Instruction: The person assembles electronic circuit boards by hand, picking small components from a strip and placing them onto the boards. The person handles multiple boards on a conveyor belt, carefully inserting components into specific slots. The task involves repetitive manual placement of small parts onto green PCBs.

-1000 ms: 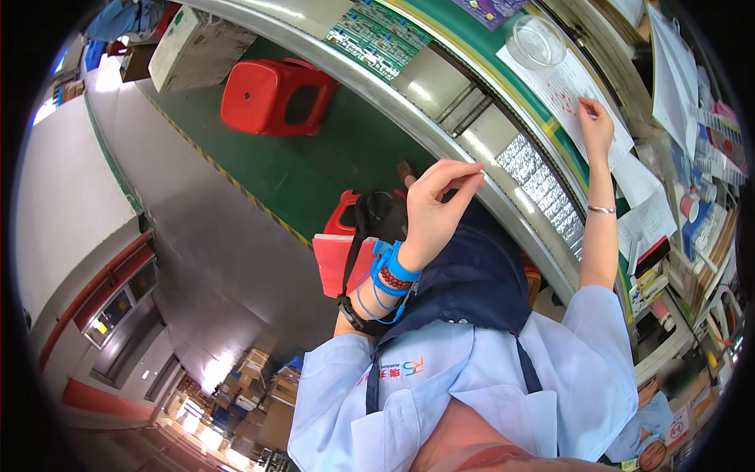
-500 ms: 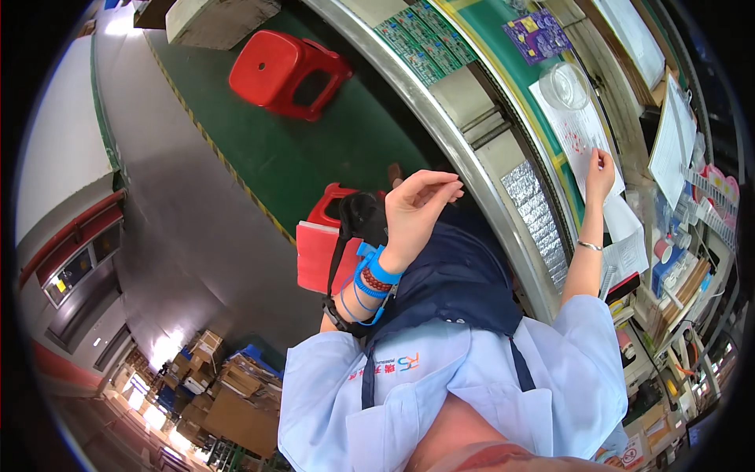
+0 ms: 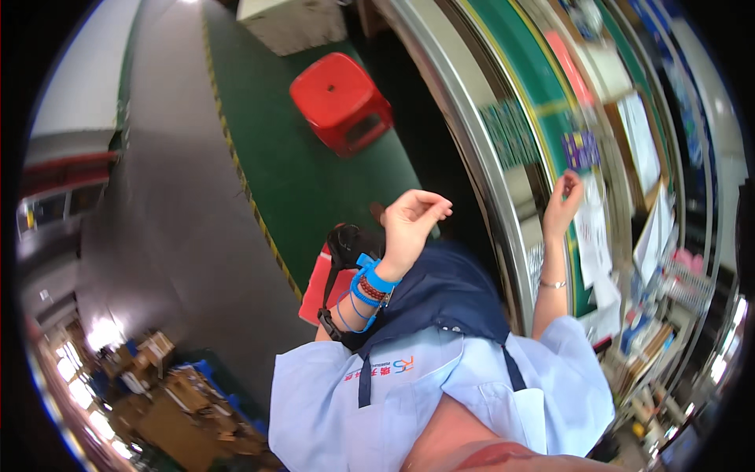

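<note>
My left hand [image 3: 410,228] hovers in front of the dark apron [image 3: 448,287], thumb and fingertips pinched together. Whatever may be in that pinch is too small to make out. A blue coiled wrist strap [image 3: 363,291] circles its wrist. Out over the bench on the right, my right hand [image 3: 563,204] has its fingers curled together, just short of a purple circuit board [image 3: 582,150]. Any small item in those fingers is hidden. To the left of that hand, green circuit boards [image 3: 508,134] lie on the bench track. White paper sheets [image 3: 594,236] lie to its right.
A metal rail [image 3: 480,149] edges the bench. Red stools [image 3: 334,90] stand on the green floor to the left, one partly behind my left arm. Clipboards with papers [image 3: 641,138] and a wire basket [image 3: 688,283] line the bench's far side. Cardboard boxes [image 3: 177,393] are piled at lower left.
The view has swung, shifting the bench and stools. My right hand has left the paper and moved toward the green boards, near the purple one. My left hand stays pinched at the apron.
</note>
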The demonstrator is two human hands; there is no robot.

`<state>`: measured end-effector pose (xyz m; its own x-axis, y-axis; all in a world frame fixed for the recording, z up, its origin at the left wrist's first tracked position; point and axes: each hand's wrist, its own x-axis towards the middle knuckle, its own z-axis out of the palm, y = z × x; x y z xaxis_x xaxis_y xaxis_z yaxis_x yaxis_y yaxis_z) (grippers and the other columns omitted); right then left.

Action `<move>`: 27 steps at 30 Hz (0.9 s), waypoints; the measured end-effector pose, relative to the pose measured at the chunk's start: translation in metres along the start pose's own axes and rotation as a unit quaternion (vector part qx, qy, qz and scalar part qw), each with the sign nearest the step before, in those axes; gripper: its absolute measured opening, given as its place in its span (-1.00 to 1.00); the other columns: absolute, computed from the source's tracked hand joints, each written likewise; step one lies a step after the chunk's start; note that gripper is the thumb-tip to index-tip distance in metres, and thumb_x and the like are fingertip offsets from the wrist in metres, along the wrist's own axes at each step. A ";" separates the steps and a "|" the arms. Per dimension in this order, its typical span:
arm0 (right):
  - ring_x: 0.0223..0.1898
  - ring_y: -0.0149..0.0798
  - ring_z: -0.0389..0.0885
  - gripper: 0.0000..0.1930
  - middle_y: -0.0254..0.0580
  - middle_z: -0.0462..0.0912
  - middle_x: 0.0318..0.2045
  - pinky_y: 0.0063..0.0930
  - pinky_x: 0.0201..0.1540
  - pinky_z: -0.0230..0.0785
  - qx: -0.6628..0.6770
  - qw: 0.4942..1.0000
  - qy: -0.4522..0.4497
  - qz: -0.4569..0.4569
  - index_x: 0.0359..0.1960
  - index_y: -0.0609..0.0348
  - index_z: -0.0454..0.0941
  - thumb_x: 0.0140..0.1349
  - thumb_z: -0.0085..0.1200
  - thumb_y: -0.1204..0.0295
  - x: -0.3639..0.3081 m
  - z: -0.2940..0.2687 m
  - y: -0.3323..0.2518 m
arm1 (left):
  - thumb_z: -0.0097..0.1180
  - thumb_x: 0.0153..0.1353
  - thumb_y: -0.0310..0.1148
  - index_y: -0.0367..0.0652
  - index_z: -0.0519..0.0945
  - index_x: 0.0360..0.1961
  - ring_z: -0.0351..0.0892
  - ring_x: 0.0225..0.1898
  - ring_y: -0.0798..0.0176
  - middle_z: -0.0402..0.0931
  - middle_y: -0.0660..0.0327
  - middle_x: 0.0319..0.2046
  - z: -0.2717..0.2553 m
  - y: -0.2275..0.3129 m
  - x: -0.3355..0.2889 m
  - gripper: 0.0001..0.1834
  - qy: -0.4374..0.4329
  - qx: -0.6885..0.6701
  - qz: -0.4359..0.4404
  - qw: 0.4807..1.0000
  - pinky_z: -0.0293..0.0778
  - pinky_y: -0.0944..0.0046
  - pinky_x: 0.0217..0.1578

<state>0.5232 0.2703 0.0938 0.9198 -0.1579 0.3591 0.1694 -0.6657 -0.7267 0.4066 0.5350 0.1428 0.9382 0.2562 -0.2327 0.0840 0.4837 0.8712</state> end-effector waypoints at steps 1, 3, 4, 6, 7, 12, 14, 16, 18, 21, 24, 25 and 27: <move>-0.30 -0.30 0.37 -0.82 -0.15 0.42 -0.26 -0.47 -0.21 0.26 0.020 0.999 -0.040 0.009 -0.17 0.28 0.40 0.22 -0.06 0.49 -0.003 0.016 -0.024 | 0.10 0.12 -0.57 -0.32 0.52 -0.36 0.53 -0.40 0.43 0.56 0.20 -0.43 -0.009 0.010 0.007 -0.94 -0.009 -0.012 0.010 1.000 0.46 0.49 -0.34; -0.31 -0.36 0.38 -0.88 -0.18 0.45 -0.28 -0.56 -0.25 0.27 0.053 0.993 -0.085 -0.057 -0.24 0.26 0.43 0.21 -0.06 0.51 -0.003 0.055 -0.047 | 0.10 0.13 -0.56 -0.32 0.52 -0.36 0.53 -0.39 0.43 0.56 0.20 -0.43 -0.029 0.035 0.021 -0.94 -0.040 -0.008 0.036 0.999 0.46 0.49 -0.34; -0.32 -0.39 0.39 -0.89 -0.21 0.46 -0.31 -0.59 -0.27 0.26 0.068 0.990 -0.116 -0.052 -0.26 0.26 0.44 0.21 -0.06 0.51 -0.003 0.077 -0.066 | 0.10 0.13 -0.56 -0.33 0.53 -0.36 0.54 -0.39 0.43 0.56 0.20 -0.44 -0.040 0.047 0.026 -0.94 -0.020 -0.007 0.046 0.999 0.47 0.48 -0.34; -0.37 -0.44 0.41 -0.90 -0.26 0.48 -0.37 -0.63 -0.31 0.27 0.095 0.978 -0.177 -0.048 -0.28 0.24 0.46 0.20 -0.08 0.54 -0.007 0.109 -0.110 | 0.11 0.12 -0.55 -0.34 0.53 -0.37 0.54 -0.40 0.43 0.56 0.20 -0.45 -0.066 0.059 0.035 -0.93 -0.003 -0.018 0.065 0.998 0.48 0.47 -0.34; -0.40 -0.46 0.41 -0.91 -0.29 0.48 -0.41 -0.63 -0.33 0.27 0.118 0.969 -0.210 -0.049 -0.29 0.23 0.46 0.20 -0.08 0.55 -0.009 0.126 -0.131 | 0.11 0.12 -0.55 -0.34 0.53 -0.37 0.54 -0.40 0.42 0.56 0.20 -0.44 -0.079 0.068 0.039 -0.93 0.014 -0.020 0.067 0.997 0.48 0.47 -0.33; -0.46 -0.53 0.44 -0.90 -0.32 0.50 -0.47 -0.67 -0.40 0.29 0.235 0.896 -0.376 -0.034 -0.30 0.23 0.48 0.18 -0.09 0.59 -0.024 0.223 -0.221 | 0.08 0.14 -0.54 -0.35 0.54 -0.33 0.57 -0.39 0.38 0.58 0.15 -0.41 -0.150 0.107 0.061 -0.91 0.102 -0.037 0.079 0.991 0.49 0.45 -0.30; -0.44 -0.51 0.46 -0.89 -0.31 0.50 -0.45 -0.66 -0.38 0.30 0.252 0.863 -0.430 -0.077 -0.29 0.23 0.47 0.17 -0.08 0.60 -0.028 0.262 -0.260 | 0.07 0.16 -0.52 -0.35 0.54 -0.32 0.58 -0.38 0.36 0.58 0.13 -0.39 -0.185 0.116 0.075 -0.89 0.132 -0.054 0.091 0.986 0.50 0.43 -0.28; -0.39 -0.47 0.49 -0.87 -0.29 0.52 -0.41 -0.61 -0.32 0.33 0.285 0.821 -0.486 -0.091 -0.27 0.23 0.47 0.17 -0.09 0.62 -0.034 0.298 -0.310 | 0.06 0.17 -0.51 -0.34 0.54 -0.33 0.57 -0.36 0.36 0.58 0.12 -0.37 -0.222 0.135 0.084 -0.90 0.169 -0.062 0.110 0.978 0.49 0.44 -0.28; -0.36 -0.44 0.51 -0.87 -0.28 0.52 -0.40 -0.58 -0.30 0.35 0.296 0.792 -0.525 -0.095 -0.27 0.23 0.47 0.17 -0.10 0.62 -0.038 0.339 -0.351 | 0.06 0.18 -0.50 -0.32 0.54 -0.32 0.57 -0.37 0.37 0.58 0.13 -0.39 -0.259 0.159 0.096 -0.90 0.211 -0.061 0.129 0.967 0.48 0.44 -0.29; -0.38 -0.45 0.51 -0.87 -0.28 0.52 -0.42 -0.59 -0.31 0.36 0.300 0.753 -0.575 -0.114 -0.27 0.23 0.47 0.17 -0.10 0.61 -0.035 0.406 -0.398 | 0.06 0.17 -0.49 -0.31 0.54 -0.31 0.56 -0.37 0.37 0.57 0.16 -0.40 -0.320 0.182 0.121 -0.89 0.272 -0.051 0.148 0.950 0.48 0.44 -0.29; -0.40 -0.47 0.48 -0.89 -0.30 0.51 -0.44 -0.60 -0.33 0.35 0.340 0.710 -0.606 -0.116 -0.29 0.25 0.47 0.18 -0.10 0.60 -0.021 0.474 -0.463 | 0.09 0.15 -0.51 -0.34 0.55 -0.30 0.53 -0.36 0.39 0.56 0.18 -0.40 -0.378 0.213 0.143 -0.88 0.327 -0.085 0.165 0.927 0.46 0.44 -0.29; -0.41 -0.48 0.47 -0.89 -0.31 0.50 -0.45 -0.60 -0.34 0.35 0.355 0.695 -0.615 -0.111 -0.30 0.26 0.47 0.18 -0.11 0.60 -0.021 0.492 -0.486 | 0.09 0.15 -0.51 -0.34 0.55 -0.30 0.52 -0.36 0.39 0.56 0.18 -0.40 -0.396 0.232 0.151 -0.88 0.335 -0.103 0.178 0.920 0.45 0.43 -0.28; -0.38 -0.49 0.46 -0.90 -0.28 0.50 -0.40 -0.60 -0.34 0.34 0.352 0.676 -0.626 -0.165 -0.32 0.29 0.47 0.18 -0.12 0.62 -0.009 0.523 -0.533 | 0.07 0.17 -0.50 -0.35 0.55 -0.27 0.49 -0.38 0.40 0.54 0.19 -0.40 -0.425 0.272 0.165 -0.86 0.362 -0.095 0.200 0.905 0.44 0.44 -0.28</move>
<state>0.6094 1.0079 0.1713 0.2959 0.9485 0.1133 0.1587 0.0681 -0.9850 0.4414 1.0645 0.1574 0.4091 0.8909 -0.1975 -0.3383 0.3491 0.8739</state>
